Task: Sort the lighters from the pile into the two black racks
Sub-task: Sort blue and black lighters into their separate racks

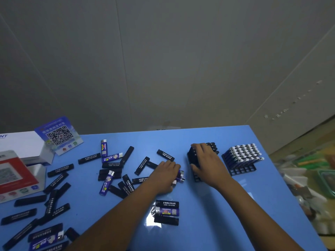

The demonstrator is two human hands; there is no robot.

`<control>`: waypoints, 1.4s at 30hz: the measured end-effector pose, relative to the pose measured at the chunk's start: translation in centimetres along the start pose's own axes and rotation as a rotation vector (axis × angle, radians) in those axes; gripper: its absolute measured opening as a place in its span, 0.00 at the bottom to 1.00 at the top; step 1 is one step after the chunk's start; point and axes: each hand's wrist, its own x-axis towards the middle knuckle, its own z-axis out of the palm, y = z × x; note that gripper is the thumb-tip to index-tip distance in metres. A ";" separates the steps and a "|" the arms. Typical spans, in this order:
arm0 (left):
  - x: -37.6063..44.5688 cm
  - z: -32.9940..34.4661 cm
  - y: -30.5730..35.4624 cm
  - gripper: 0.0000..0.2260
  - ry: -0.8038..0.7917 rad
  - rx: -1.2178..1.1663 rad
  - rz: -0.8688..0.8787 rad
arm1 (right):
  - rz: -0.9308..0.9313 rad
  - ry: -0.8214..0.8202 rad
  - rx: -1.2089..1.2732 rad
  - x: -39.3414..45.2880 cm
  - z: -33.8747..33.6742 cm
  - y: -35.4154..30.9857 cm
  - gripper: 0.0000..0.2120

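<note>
Left hand grips blue lighters, their long axes pointing right toward the near rack, which the right hand steadies, mid-table, fingers curled over it.

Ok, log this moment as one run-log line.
left hand: grips blue lighters | right hand: holds near rack | far rack: mostly filled | pile: many loose on table
</note>
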 end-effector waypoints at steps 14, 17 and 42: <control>-1.6 0.0 0.0 0.25 0.036 -0.277 -0.214 | 0.039 -0.001 -0.035 -1.4 -0.7 0.1 0.26; -1.7 -0.2 0.2 0.24 0.036 -0.338 -0.253 | 0.043 0.003 -0.030 -1.9 -1.1 0.1 0.25; -4.6 -4.8 7.9 0.33 0.419 -0.978 -0.449 | 0.019 0.018 0.129 -6.3 -3.9 5.0 0.24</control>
